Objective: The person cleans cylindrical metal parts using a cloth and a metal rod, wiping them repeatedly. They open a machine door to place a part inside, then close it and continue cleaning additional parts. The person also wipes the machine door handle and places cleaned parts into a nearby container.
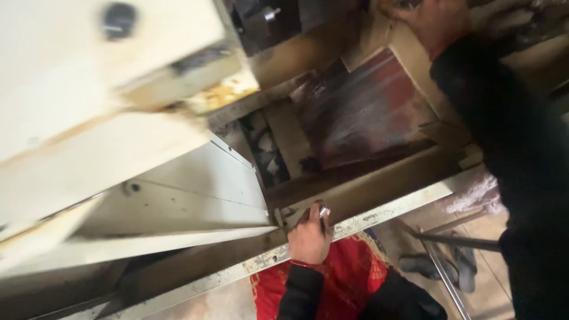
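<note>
Left hand (309,236), low centre, grips a small metal piece (324,211) against the machine's worn edge (379,213); right hand (430,21), top right, grip unclear.

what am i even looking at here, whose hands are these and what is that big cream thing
There is one picture, taken by a camera worn on a person's head, looking down at their own hands; it is blurred by motion. The big cream metal body at the left is part of a worn, rust-stained machine. Along its front runs a chipped pale metal edge. The left hand rests on that edge, with a small shiny piece by the fingertips; what it is cannot be told. The right hand reaches to the top, on the machine's far side, its black sleeve crossing the right. Between them lies a dark reddish plate. Below are red cloth and sandals on the floor.
</note>
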